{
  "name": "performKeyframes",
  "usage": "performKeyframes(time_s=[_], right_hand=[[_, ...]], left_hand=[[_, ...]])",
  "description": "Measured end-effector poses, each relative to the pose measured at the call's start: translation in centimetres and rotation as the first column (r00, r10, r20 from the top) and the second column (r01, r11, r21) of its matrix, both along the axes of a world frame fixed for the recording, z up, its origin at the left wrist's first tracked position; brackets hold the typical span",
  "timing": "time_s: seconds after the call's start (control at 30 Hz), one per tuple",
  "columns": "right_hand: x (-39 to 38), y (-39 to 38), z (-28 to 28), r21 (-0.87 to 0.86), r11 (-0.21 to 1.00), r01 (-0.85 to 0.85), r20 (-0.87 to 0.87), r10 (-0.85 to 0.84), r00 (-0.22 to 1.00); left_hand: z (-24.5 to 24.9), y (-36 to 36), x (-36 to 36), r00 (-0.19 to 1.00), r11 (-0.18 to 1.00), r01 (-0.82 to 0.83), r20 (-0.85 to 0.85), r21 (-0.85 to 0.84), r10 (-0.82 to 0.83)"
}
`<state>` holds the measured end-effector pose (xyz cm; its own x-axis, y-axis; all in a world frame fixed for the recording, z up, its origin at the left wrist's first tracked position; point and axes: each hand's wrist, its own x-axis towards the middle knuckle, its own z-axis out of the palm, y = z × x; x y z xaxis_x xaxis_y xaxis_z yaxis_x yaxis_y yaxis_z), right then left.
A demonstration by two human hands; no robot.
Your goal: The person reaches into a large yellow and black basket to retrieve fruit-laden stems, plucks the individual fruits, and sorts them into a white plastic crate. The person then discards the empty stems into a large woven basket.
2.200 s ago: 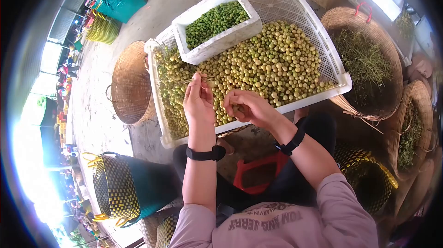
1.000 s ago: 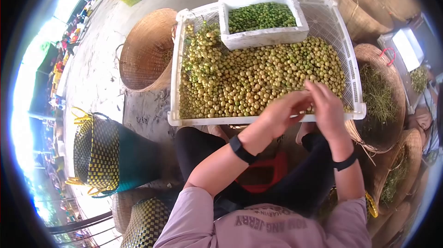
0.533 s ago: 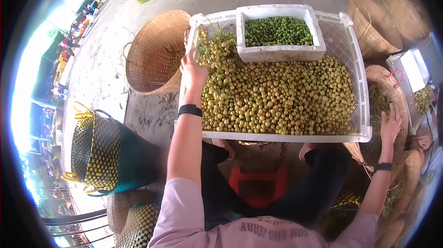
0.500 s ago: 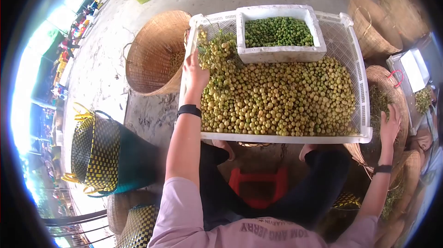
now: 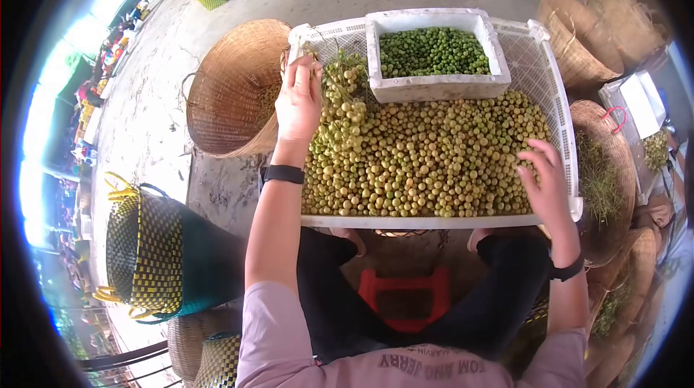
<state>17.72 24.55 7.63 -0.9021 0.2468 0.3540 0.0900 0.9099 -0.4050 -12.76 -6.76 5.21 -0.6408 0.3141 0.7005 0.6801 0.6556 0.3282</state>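
Note:
A white plastic tray [image 5: 434, 222] across my knees holds many round yellow-green fruits [image 5: 434, 157]. At its far side stands a white foam box [image 5: 441, 90] with smaller dark green fruits [image 5: 434, 52]. My left hand [image 5: 298, 102] is at the tray's left edge, fingers bent together around thin stems of a fruit bunch [image 5: 345, 102]; part of the grip is hidden. Above the right end of the fruits, my right hand [image 5: 546, 182] has its fingers apart and holds nothing.
A wicker basket [image 5: 231, 92] stands left of the tray, with a yellow-black woven basket [image 5: 155, 251] nearer me. On the right, a basket [image 5: 603, 171] holds bare stems. More baskets [image 5: 578, 34] stand at the back right. A red stool [image 5: 405, 290] shows between the legs.
My right hand has moved left from over the stem basket to above the fruits in the tray. My left hand has risen slightly at the tray's left edge.

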Motion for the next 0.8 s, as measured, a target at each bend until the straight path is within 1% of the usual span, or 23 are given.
performKeyframes(time_s=[0.03,0.07,0.1,0.13,0.17,0.2,0.23,0.27,0.3,0.33,0.37,0.4,0.47,0.5,0.53,0.57,0.6,0.63,0.7,0.73,0.77,0.8], right_hand=[[-0.8,-1.5,0.3,-0.052,0.998,-0.027,0.0,0.027,1.0],[-1.9,-2.7,-0.2,-0.088,0.993,-0.085,-0.052,0.081,0.995],[-3.1,-4.0,-0.6,-0.169,0.976,-0.14,-0.058,0.132,0.99],[-4.6,-5.2,-1.8,-0.161,0.968,-0.192,-0.081,0.181,0.98],[-6.3,-7.0,-2.6,-0.269,0.933,-0.238,-0.083,0.224,0.971],[-8.1,-8.7,-3.2,-0.373,0.896,-0.241,-0.098,0.22,0.971],[-9.6,-10.5,-3.5,-0.45,0.854,-0.261,-0.123,0.23,0.965],[-11.1,-12.3,-4.0,-0.575,0.776,-0.26,-0.152,0.211,0.966],[-12.2,-13.8,-3.9,-0.575,0.778,-0.254,-0.155,0.201,0.967],[-13.0,-15.2,-3.8,-0.808,0.5,-0.311,-0.234,0.212,0.949],[-13.2,-16.0,-3.8,-0.927,0.154,-0.343,-0.312,0.193,0.93],[-12.9,-16.2,-3.9,-0.929,0.156,-0.337,-0.308,0.186,0.933],[-12.3,-16.6,-4.1,-0.949,0.126,-0.29,-0.217,0.41,0.886],[-12.2,-16.5,-4.3,-0.95,0.13,-0.284,-0.21,0.408,0.888],[-12.2,-16.1,-4.6,-0.943,0.118,-0.312,-0.252,0.362,0.897],[-12.1,-15.6,-4.8,-0.935,0.108,-0.339,-0.291,0.314,0.904],[-12.2,-15.0,-5.1,-0.928,0.146,-0.343,-0.293,0.283,0.913],[-12.0,-14.7,-4.4,-0.93,0.151,-0.334,-0.285,0.276,0.918],[-11.6,-14.0,-3.1,-0.938,0.233,-0.257,-0.225,0.156,0.962],[-11.7,-13.9,-3.2,-0.945,0.23,-0.234,-0.224,0.067,0.972],[-11.5,-13.2,-2.9,-0.959,0.213,-0.187,-0.177,0.066,0.982],[-11.6,-12.8,-3.2,-0.897,0.405,-0.178,-0.164,0.069,0.984]], left_hand=[[0.7,0.1,0.1,1.0,1.0,0.004,0.001,-0.001,-0.004],[1.4,0.4,0.4,0.987,0.997,0.067,-0.151,0.033,-0.061],[1.9,0.6,0.6,0.947,0.989,0.134,-0.303,0.058,-0.111],[2.0,0.7,1.1,0.968,0.983,0.165,-0.206,0.08,-0.146],[2.4,1.0,2.0,0.965,0.981,0.176,-0.208,0.078,-0.157],[3.1,1.5,3.3,0.904,0.858,0.209,0.242,0.469,-0.353],[3.6,2.1,4.6,0.588,0.651,0.016,0.52,0.759,-0.62],[3.7,2.9,6.1,0.725,0.794,0.114,0.496,0.597,-0.477],[3.1,3.8,6.6,0.947,0.93,0.262,0.117,0.257,-0.299],[3.2,4.2,7.0,0.951,0.933,0.285,0.056,0.222,-0.304],[3.2,4.3,7.4,0.951,0.934,0.304,-0.002,0.186,-0.309],[3.2,4.2,7.7,0.949,0.932,0.31,0.003,0.187,-0.316],[3.9,3.9,8.5,0.902,0.903,0.406,0.096,0.145,-0.421],[3.9,4.0,9.0,0.9,0.901,0.407,0.1,0.15,-0.423],[3.8,4.3,9.7,0.78,0.773,0.426,0.242,0.471,-0.578],[3.6,4.5,10.3,0.605,0.582,0.331,0.306,0.743,-0.735],[3.0,4.1,10.4,0.546,0.513,0.309,0.293,0.801,-0.785],[2.7,4.3,11.3,0.601,0.514,0.246,0.286,0.822,-0.746],[0.3,4.2,11.8,0.826,0.737,0.197,0.295,0.647,-0.48],[-0.3,4.3,12.3,0.823,0.734,0.196,0.297,0.651,-0.483],[-0.8,4.3,12.9,0.784,0.75,0.137,0.392,0.647,-0.481],[-1.4,4.4,13.4,0.738,0.768,0.078,0.482,0.635,-0.473]])
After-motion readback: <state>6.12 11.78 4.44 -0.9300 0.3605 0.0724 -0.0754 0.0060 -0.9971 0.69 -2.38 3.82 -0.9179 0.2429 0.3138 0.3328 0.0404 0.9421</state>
